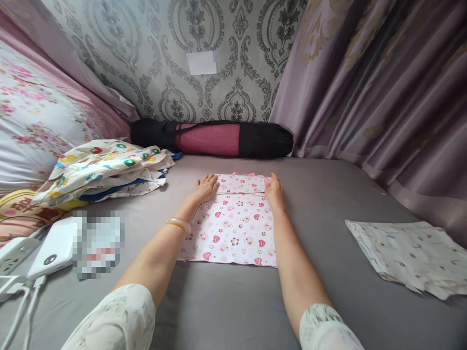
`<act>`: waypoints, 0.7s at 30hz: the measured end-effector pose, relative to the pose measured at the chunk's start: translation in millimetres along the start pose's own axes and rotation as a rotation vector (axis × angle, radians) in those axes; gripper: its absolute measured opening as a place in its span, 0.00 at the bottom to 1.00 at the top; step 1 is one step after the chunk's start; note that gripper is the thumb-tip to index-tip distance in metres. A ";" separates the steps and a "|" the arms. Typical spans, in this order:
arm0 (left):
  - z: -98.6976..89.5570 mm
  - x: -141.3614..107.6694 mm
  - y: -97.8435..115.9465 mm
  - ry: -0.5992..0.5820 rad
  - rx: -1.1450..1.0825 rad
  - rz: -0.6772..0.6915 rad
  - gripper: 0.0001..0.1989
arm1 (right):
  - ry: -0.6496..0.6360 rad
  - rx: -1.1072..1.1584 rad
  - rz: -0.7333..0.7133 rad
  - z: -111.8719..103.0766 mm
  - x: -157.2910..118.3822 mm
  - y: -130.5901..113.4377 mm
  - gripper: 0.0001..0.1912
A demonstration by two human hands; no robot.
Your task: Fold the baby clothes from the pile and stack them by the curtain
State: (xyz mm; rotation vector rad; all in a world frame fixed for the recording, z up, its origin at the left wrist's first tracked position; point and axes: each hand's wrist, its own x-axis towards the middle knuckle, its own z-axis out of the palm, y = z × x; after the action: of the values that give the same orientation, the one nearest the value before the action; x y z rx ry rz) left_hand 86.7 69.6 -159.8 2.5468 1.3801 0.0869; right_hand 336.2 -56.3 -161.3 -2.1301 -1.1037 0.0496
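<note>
A white cloth [235, 231] printed with pink hearts and small flowers lies flat on the grey sheet, its far end folded over toward me. Pink trim shows along the fold's far edge and right corner. Resting flat on the fold's left side is my left hand [207, 188], fingers stretched out, a bangle on that wrist. My right hand [274, 192] touches the fold's right corner, its fingers extended along the side and the thumb near the pink trim. Both forearms reach past the cloth's near half, and neither hand lifts it.
A folded pale cloth [408, 253] lies to the right. To the left are a pile of patterned clothes [113, 165], a white power bank [56, 248], a power strip [16, 255] and cables. A black and maroon rolled bag [211, 139] lies along the wall.
</note>
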 end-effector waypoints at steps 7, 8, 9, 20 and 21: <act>-4.9 -1.8 33.3 0.209 0.032 0.087 0.26 | -0.050 -0.243 -0.243 8.1 -16.0 -35.2 0.27; -3.3 -1.7 41.4 0.224 0.046 0.129 0.26 | -0.094 -0.258 -0.292 10.8 -20.3 -42.5 0.27; -1.0 -1.5 49.1 0.229 0.063 0.169 0.26 | -0.138 -0.270 -0.334 13.5 -24.8 -49.0 0.27; 24.1 1.5 64.6 0.117 0.113 0.200 0.28 | -0.430 -0.393 -0.345 23.5 -40.9 -61.1 0.29; 23.1 1.7 64.7 0.109 0.116 0.203 0.28 | -0.436 -0.392 -0.341 23.1 -40.5 -61.5 0.29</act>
State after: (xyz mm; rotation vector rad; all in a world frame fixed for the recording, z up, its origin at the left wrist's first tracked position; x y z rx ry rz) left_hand 144.4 32.9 -166.7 2.8110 1.1907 0.1897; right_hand 259.9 -49.4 -151.6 -2.2953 -1.8501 0.1541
